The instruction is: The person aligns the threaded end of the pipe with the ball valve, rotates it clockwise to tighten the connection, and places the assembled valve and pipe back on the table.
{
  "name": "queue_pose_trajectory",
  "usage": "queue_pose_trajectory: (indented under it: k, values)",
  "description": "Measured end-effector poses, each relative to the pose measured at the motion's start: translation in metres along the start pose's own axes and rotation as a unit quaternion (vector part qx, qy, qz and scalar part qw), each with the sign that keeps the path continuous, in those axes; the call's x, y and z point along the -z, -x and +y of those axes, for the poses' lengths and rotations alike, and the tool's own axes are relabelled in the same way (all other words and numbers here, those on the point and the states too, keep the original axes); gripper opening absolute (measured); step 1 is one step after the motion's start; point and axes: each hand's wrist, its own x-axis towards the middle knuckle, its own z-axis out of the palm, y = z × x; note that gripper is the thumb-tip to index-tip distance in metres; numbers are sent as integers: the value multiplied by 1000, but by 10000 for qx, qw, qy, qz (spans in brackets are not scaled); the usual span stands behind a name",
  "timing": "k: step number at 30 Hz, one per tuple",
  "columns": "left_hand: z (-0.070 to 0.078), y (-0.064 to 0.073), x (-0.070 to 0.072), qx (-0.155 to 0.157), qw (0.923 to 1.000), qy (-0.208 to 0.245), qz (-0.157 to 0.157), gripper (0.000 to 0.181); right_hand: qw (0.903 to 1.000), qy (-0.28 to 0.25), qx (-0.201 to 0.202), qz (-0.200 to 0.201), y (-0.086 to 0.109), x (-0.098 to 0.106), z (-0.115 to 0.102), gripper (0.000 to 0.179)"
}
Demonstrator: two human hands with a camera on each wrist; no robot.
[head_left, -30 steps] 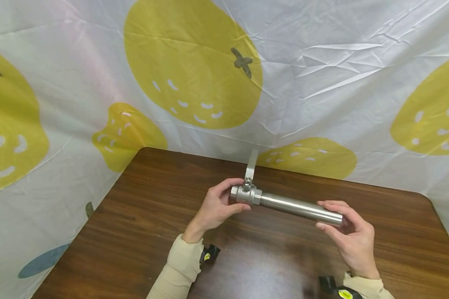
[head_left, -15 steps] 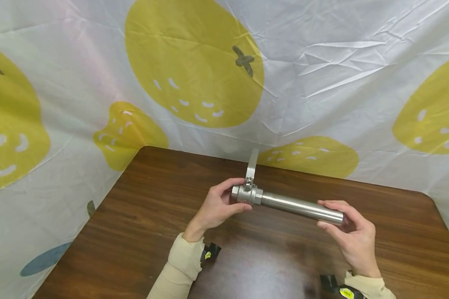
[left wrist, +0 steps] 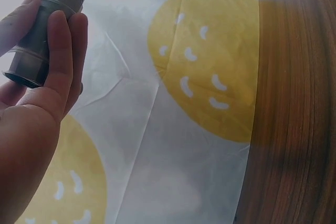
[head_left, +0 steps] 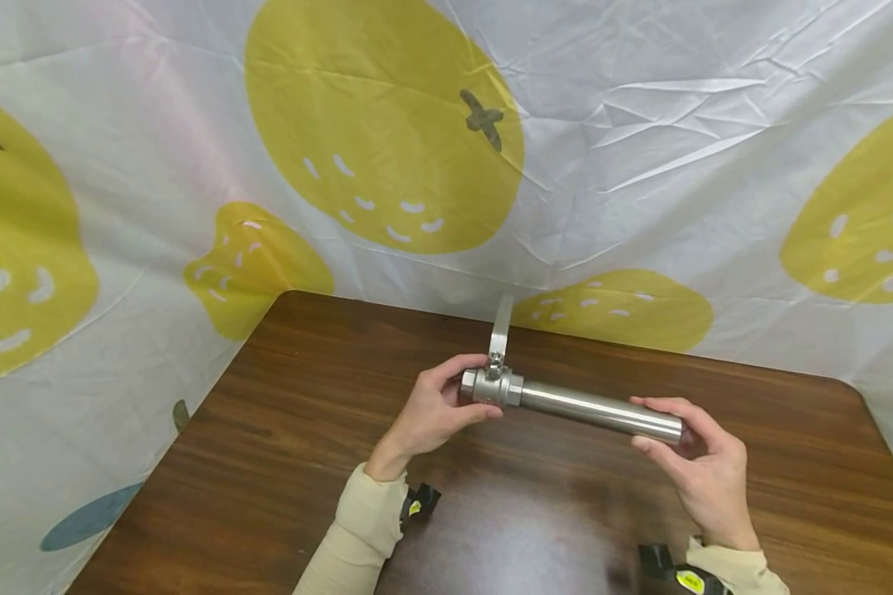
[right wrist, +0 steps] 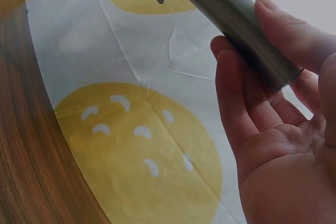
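The left hand (head_left: pixel 435 409) pinched the valve (head_left: pixel 491 387) between thumb and fingers, and the right hand (head_left: pixel 714 475) gripped the right end of the pipe (head_left: pixel 603 412). Valve and pipe, joined end to end, were over the middle of the counter (head_left: pixel 283 430), the pipe slanting nearer toward the right. Wood stretched left of the left hand and near, between the sleeves (head_left: pixel 365 516); from the head view the flat handle (head_left: pixel 500 330) crossed the far edge. The far corners were rounded, and the cloth (head_left: pixel 603 207) hung along the left and far edges. The pipe was a smooth metal cylinder; the valve was duller, with hexagonal ends, screw thread showing beside one. The cloth was creased, white, printed with yellow fruit.
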Motion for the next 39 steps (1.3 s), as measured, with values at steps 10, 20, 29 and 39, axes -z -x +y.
queue_pose_trajectory:
  k: [10, 20, 29, 39]
  values:
    - [0, 0, -1, 70, 9999, -89, 47, 57, 9967, 521, -583, 233, 2, -1, -4, 43]
    - [-3, 0, -2, 15, 9999, -79, 104, 58, 9919, 1028, -676, 327, 2, 0, -4, 41]
    - [-4, 0, -1, -34, 9999, -138, 28, 57, 9916, 1085, -663, 248, 3, 1, -4, 36]
    - [-2, 1, -2, 76, 9998, -195, 69, 58, 9858, 1264, -994, 480, 2, -3, -6, 31]
